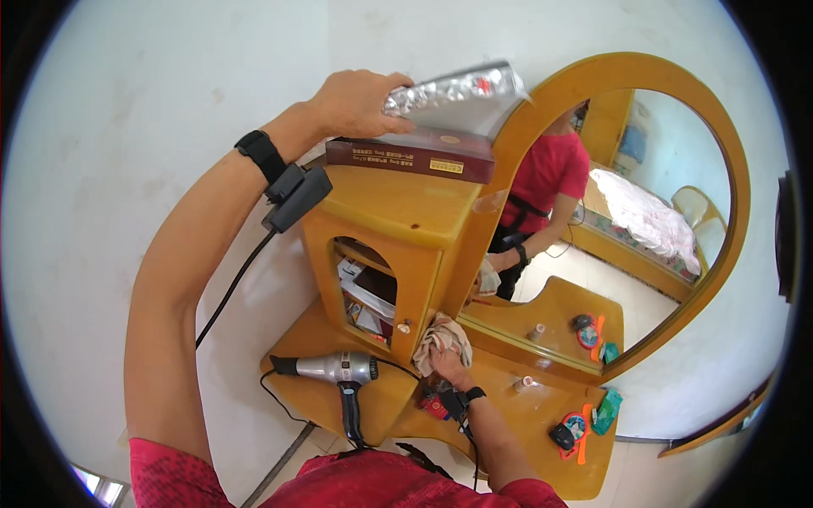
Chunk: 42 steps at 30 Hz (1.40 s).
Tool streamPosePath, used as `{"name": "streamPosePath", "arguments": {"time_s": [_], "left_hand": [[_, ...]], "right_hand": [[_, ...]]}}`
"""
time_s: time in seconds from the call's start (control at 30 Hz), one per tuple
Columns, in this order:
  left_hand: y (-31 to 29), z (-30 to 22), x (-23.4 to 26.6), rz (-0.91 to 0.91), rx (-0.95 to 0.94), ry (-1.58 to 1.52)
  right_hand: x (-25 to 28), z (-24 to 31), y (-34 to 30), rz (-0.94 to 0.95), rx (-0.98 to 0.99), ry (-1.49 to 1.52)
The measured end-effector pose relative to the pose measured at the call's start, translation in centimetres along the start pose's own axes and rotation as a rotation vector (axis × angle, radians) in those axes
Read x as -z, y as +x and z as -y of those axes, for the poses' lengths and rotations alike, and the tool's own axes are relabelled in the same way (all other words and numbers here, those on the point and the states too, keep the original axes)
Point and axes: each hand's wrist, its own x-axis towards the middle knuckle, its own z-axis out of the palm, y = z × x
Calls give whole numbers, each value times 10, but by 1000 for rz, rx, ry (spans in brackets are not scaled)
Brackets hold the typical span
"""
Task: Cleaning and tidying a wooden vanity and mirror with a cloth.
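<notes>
My left hand (360, 102) is raised over the top of a wooden cabinet (398, 199), closed on one end of a shiny silvery pack (461, 88) with a small red mark; its exact kind is blurred. Just below lies a flat dark red box (411, 157) on the cabinet top. Lower down, my right hand (451, 368) is closed on a crumpled striped cloth (442, 339) by the cabinet's side, at the foot of the mirror. Under my right wrist a small red packet (434, 406) is partly covered.
A hair dryer (334, 370) with its cord lies on the lower left shelf. An arched mirror (631, 182) stands at the right. On the right tabletop are a small bottle-like item (523, 383), a black and red item (562, 435) with orange straps, and a green packet (607, 411).
</notes>
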Motion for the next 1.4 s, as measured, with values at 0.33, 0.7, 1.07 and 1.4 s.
{"name": "streamPosePath", "arguments": {"time_s": [0.33, 0.7, 1.07, 1.4], "left_hand": [[-16, -34, -29, -37, -384, -253], [-18, -18, 17, -90, -564, 60], [-61, 0, -24, -256, -492, 324], [-26, -6, -43, -212, -416, 400]], "right_hand": [[22, 7, -2, -87, 137, -430], [15, 8, -1, -30, -10, 35], [12, 9, 0, -283, 23, -4], [1, 10, -4, -218, 22, -100]]}}
